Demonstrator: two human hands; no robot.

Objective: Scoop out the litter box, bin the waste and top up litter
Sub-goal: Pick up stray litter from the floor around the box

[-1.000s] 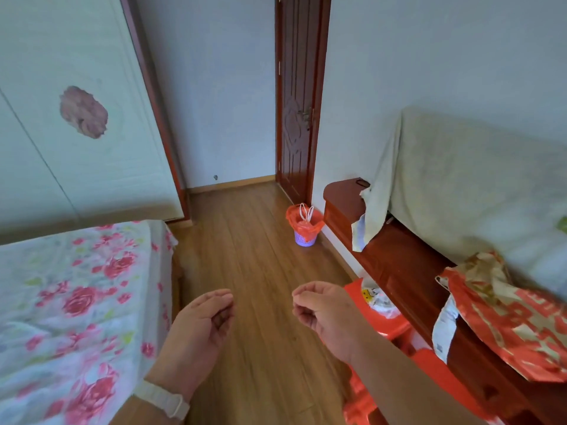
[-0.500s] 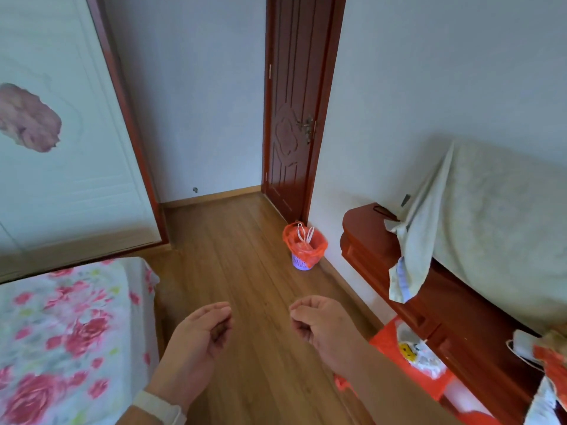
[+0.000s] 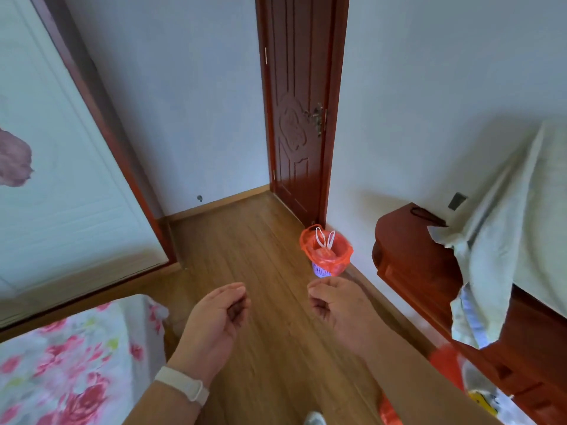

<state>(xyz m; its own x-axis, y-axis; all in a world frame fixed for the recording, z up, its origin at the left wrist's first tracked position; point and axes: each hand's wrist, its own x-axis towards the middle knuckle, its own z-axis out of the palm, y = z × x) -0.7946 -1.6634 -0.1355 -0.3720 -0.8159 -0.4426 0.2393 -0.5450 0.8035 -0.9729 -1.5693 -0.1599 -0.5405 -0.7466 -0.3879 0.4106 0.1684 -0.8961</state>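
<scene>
Red-lined bin [image 3: 326,253], perhaps lilac; pink-floral bedsheet [image 3: 67,357].

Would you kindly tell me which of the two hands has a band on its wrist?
The left hand: a white band wraps its wrist, while the right hand has a bare wrist.

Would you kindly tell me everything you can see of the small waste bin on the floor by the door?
The waste bin is a small lilac basket of openwork plastic, standing upright on the wooden floor beside the dark door frame, at the wall's foot. A thin red plastic liner is folded over its rim, hiding most of it. Two white bag handles stick up from inside. Neither hand touches it.
</scene>
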